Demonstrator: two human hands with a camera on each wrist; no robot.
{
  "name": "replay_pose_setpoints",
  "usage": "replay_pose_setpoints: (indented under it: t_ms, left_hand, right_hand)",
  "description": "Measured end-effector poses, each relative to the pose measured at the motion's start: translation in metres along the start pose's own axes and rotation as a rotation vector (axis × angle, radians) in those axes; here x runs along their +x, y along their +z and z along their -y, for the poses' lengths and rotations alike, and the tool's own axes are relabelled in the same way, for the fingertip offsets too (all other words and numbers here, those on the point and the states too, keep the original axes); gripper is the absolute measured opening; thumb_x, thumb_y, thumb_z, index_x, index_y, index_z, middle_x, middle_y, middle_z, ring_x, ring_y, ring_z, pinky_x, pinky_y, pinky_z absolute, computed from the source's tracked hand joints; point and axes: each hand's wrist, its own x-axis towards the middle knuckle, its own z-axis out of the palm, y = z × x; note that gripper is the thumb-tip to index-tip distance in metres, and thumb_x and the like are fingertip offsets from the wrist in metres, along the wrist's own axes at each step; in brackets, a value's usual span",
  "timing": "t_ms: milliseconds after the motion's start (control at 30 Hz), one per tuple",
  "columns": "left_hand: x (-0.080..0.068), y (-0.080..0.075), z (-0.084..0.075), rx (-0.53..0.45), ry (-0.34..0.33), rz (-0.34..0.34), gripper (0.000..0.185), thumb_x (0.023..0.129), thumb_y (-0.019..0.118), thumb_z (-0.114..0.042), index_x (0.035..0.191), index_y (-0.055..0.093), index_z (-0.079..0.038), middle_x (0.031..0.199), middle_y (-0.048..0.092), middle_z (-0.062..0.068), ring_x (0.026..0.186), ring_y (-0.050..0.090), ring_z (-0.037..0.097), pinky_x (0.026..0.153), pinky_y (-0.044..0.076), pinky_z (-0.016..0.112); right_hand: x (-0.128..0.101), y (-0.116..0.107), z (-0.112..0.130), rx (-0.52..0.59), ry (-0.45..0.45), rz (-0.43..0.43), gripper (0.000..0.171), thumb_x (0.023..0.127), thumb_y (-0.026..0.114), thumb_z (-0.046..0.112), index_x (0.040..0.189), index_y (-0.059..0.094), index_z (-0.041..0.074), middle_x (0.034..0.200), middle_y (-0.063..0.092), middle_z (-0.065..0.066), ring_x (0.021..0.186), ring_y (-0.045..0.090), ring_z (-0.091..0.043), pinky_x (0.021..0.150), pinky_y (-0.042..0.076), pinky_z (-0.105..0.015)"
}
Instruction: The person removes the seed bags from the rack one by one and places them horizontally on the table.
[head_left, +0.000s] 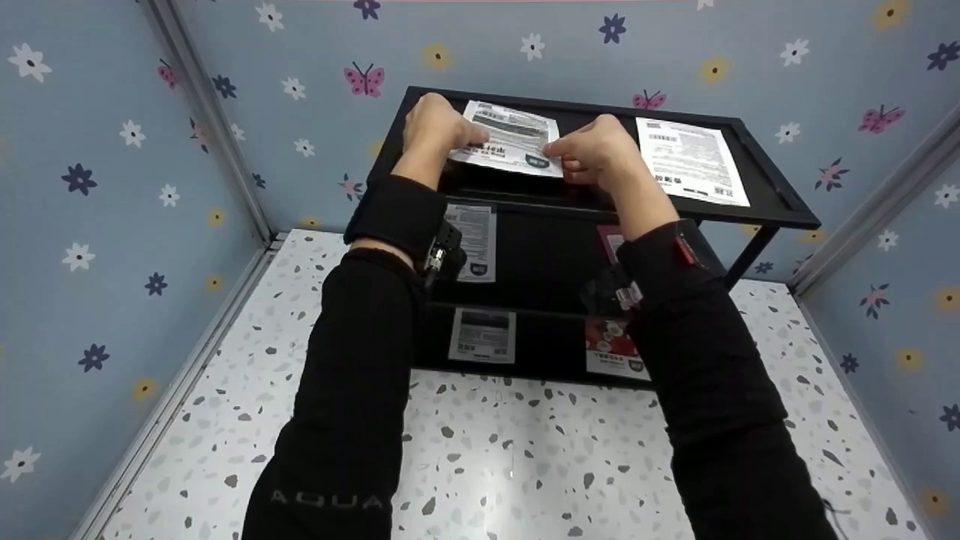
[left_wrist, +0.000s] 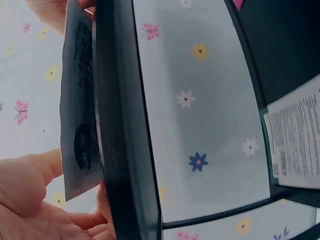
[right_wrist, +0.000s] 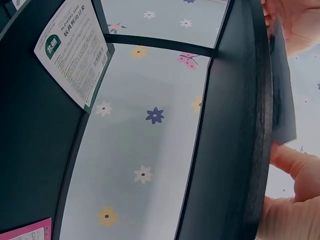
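Pinching a white packet (head_left: pixel 514 135) by both ends, just over the left part of the rack's (head_left: pixel 551 247) top tier.

Closing left hand (head_left: pixel 439 129) and right hand (head_left: pixel 600 154) on its ends, thumbs above; seemingly working partway, not yet having it flat on the rack, while seeing a second packet (head_left: pixel 691 161) already lying top right and lower packets (head_left: pixel 484 336) on the rack's tiers beneath. Leaving little room beside the second packet, nearing the rack's front edge, but having open space before it.
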Motion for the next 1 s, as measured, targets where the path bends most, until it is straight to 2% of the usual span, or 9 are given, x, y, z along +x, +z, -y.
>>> replay_pose_setpoints:
  t_ms: [100, 233, 333, 400, 500, 600, 733, 833, 1000]
  left_hand:
    - [0.0, 0.0, -0.003, -0.124, -0.002, 0.023, 0.059, 0.078, 0.066, -0.03, 0.129, 0.042, -0.012, 0.124, 0.045, 0.004, 0.108, 0.047, 0.016, 0.077, 0.049, 0.025]
    - [-0.003, 0.0, -0.003, -0.225, 0.012, 0.046, 0.061, 0.076, 0.068, -0.025, 0.128, 0.04, -0.011, 0.119, 0.046, 0.004, 0.097, 0.049, 0.014, 0.07, 0.05, 0.022]
    - [-0.009, 0.001, -0.002, -0.319, 0.039, 0.078, 0.059, 0.076, 0.069, -0.021, 0.126, 0.04, -0.01, 0.113, 0.049, 0.004, 0.087, 0.052, 0.013, 0.069, 0.049, 0.021]
    - [-0.014, 0.002, -0.002, -0.438, 0.044, 0.114, 0.051, 0.075, 0.07, -0.014, 0.119, 0.044, -0.007, 0.105, 0.053, 0.005, 0.079, 0.056, 0.013, 0.065, 0.051, 0.022]
    - [-0.024, 0.002, 0.001, -0.551, 0.078, 0.16, 0.035, 0.076, 0.068, -0.01, 0.108, 0.054, -0.002, 0.095, 0.06, 0.007, 0.074, 0.061, 0.016, 0.062, 0.052, 0.023]
    - [-0.034, 0.004, 0.006, -0.588, 0.133, 0.187, 0.025, 0.077, 0.067, -0.011, 0.099, 0.061, 0.001, 0.093, 0.062, 0.008, 0.073, 0.061, 0.016, 0.063, 0.052, 0.023]
    - [-0.043, 0.012, 0.019, -0.574, 0.241, 0.207, 0.024, 0.079, 0.067, -0.014, 0.096, 0.063, 0.001, 0.091, 0.061, 0.008, 0.072, 0.058, 0.016, 0.065, 0.052, 0.025]
    - [-0.048, 0.022, 0.029, -0.609, 0.305, 0.233, 0.023, 0.079, 0.066, -0.013, 0.097, 0.063, 0.003, 0.09, 0.063, 0.011, 0.072, 0.061, 0.018, 0.064, 0.052, 0.026]
    - [-0.058, 0.04, 0.048, -0.659, 0.396, 0.243, 0.021, 0.078, 0.067, -0.01, 0.093, 0.062, 0.004, 0.083, 0.066, 0.011, 0.06, 0.058, 0.014, 0.054, 0.051, 0.024]
  right_hand:
    - [-0.004, -0.007, -0.001, 0.106, -0.033, 0.017, 0.016, 0.076, 0.066, 0.0, 0.087, 0.055, -0.001, 0.068, 0.051, -0.003, 0.047, 0.046, -0.008, 0.043, 0.043, -0.018]
    - [-0.011, -0.017, -0.003, 0.276, -0.063, 0.05, 0.012, 0.073, 0.067, -0.007, 0.08, 0.057, -0.005, 0.064, 0.055, -0.006, 0.045, 0.049, -0.011, 0.045, 0.045, -0.019]
    - [-0.017, -0.026, -0.006, 0.317, -0.084, 0.064, 0.013, 0.072, 0.068, -0.006, 0.081, 0.058, -0.005, 0.067, 0.059, -0.008, 0.048, 0.051, -0.013, 0.047, 0.047, -0.02]
    - [-0.021, -0.032, -0.009, 0.333, -0.104, 0.075, 0.015, 0.072, 0.069, -0.005, 0.084, 0.058, -0.005, 0.07, 0.06, -0.009, 0.05, 0.052, -0.014, 0.049, 0.047, -0.021]
    - [-0.027, -0.04, -0.013, 0.368, -0.131, 0.094, 0.017, 0.073, 0.069, -0.004, 0.086, 0.058, -0.005, 0.071, 0.059, -0.009, 0.052, 0.052, -0.014, 0.05, 0.048, -0.021]
    - [-0.034, -0.046, -0.019, 0.415, -0.158, 0.124, 0.017, 0.072, 0.07, -0.003, 0.085, 0.059, -0.006, 0.074, 0.061, -0.011, 0.056, 0.056, -0.016, 0.054, 0.05, -0.022]
    - [-0.043, -0.051, -0.034, 0.466, -0.232, 0.171, 0.013, 0.073, 0.07, -0.002, 0.081, 0.061, -0.007, 0.073, 0.06, -0.012, 0.054, 0.055, -0.016, 0.052, 0.05, -0.023]
    - [-0.051, -0.053, -0.05, 0.478, -0.29, 0.199, 0.009, 0.075, 0.068, -0.002, 0.078, 0.061, -0.006, 0.073, 0.058, -0.011, 0.051, 0.05, -0.014, 0.048, 0.047, -0.021]
    - [-0.061, -0.054, -0.079, 0.468, -0.371, 0.238, 0.007, 0.077, 0.066, 0.0, 0.079, 0.06, -0.004, 0.076, 0.057, -0.01, 0.053, 0.051, -0.014, 0.049, 0.047, -0.021]
